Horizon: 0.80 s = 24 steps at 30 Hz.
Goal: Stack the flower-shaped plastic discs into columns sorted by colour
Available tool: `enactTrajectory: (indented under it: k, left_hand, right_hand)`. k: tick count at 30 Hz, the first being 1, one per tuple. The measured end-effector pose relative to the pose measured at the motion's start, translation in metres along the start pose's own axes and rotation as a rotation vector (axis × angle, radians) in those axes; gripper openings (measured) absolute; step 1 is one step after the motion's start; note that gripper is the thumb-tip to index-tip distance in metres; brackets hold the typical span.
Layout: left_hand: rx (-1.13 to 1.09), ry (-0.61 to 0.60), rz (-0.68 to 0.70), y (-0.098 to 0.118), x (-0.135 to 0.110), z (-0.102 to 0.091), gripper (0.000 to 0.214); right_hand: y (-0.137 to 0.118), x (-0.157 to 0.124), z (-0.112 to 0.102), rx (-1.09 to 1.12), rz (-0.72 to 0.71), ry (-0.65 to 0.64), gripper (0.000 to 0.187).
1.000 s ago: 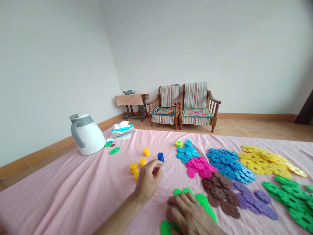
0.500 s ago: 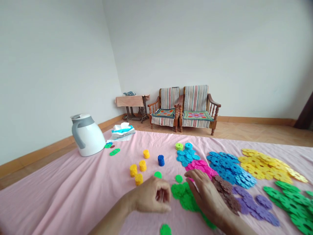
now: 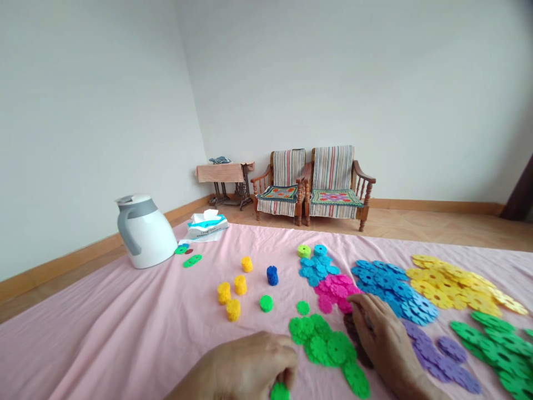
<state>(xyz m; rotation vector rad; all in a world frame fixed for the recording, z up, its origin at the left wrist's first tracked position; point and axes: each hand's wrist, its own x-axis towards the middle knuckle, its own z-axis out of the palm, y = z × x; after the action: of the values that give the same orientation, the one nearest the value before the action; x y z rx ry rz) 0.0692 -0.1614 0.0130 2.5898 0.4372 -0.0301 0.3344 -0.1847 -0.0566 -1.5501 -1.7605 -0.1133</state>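
My left hand (image 3: 245,364) is low in the view, its fingers curled down onto a green notched plastic disc (image 3: 280,391) near the bottom edge. The fingers partly hide that disc. My right hand (image 3: 385,336) lies palm down over the pile of brown discs (image 3: 353,329), covering most of it, with its fingers loosely stretched and its fingertips by the pink discs (image 3: 336,290). Between the hands spreads a pile of bright green discs (image 3: 327,344). Two smaller green pieces, a thick one (image 3: 266,303) and another (image 3: 303,308), lie just beyond.
Stacked yellow discs (image 3: 234,310) and a dark blue stack (image 3: 272,275) stand left of centre. Piles of blue (image 3: 387,286), yellow (image 3: 453,280), purple (image 3: 441,355) and green discs (image 3: 495,347) lie rightward. A white jug (image 3: 152,236) and tissue box (image 3: 207,226) stand at the left.
My left hand has moved down and nearer, onto the green disc at the bottom. My right hand has shifted right, off the green pile and over the brown one.
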Motion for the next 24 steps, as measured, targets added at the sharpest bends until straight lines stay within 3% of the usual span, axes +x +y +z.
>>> enactTrajectory:
  k: [5,13,18,24]
  left_hand:
    - [0.078,0.049,-0.093,0.0042,-0.0006,0.0032,0.026]
    - [0.097,0.266,-0.259,0.0039,0.0087,0.0046,0.032]
    - [0.021,0.272,-0.362,-0.0018,0.005,0.002,0.028]
    - [0.011,0.302,-0.365,-0.0033,0.0075,0.0083,0.024]
  right_hand:
    - [-0.002,-0.0007,-0.002,0.003,-0.025,-0.023,0.022]
    - [-0.0056,0.0001,-0.0029,0.014,-0.021,-0.049,0.023]
    - [-0.0068,0.0013,-0.003,0.02,-0.021,-0.064,0.023]
    - [-0.0046,0.0004,-0.0021,0.042,-0.021,-0.073,0.022]
